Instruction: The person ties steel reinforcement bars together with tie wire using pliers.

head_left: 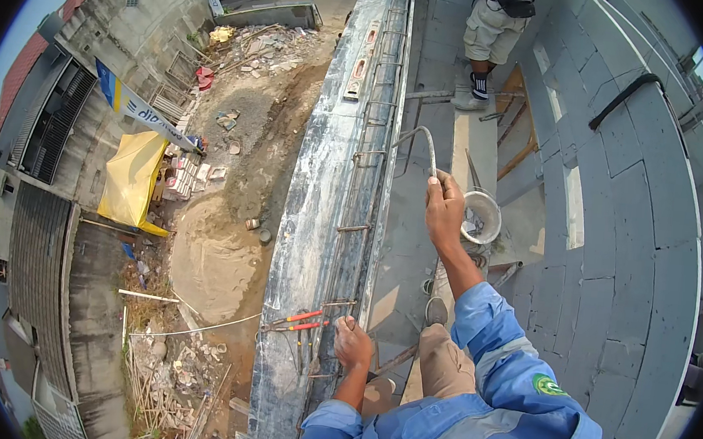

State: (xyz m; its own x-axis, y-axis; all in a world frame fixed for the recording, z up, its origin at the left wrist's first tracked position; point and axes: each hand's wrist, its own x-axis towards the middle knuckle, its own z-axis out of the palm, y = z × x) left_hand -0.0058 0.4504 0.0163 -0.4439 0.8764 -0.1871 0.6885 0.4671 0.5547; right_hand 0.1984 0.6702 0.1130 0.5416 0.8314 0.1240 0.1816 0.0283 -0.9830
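Note:
My right hand (442,201) grips a curved, pale thin rod (423,138) that arches up and over toward the long steel rebar cage (377,121). My left hand (351,347) is curled low at the cage, and what its fingers hold is too small to make out. Just left of it, red-handled pliers or cutters (297,319) lie on the weathered grey formwork board (304,232) that runs alongside the cage. A long level (357,78) rests farther along the board.
A co-worker's legs (488,39) stand on a narrow plank (466,154) ahead, near a white bucket (481,218). A block wall (626,235) rises at right. Below the left edge lie a sand pile (214,266), rubble and a yellow canopy (130,175).

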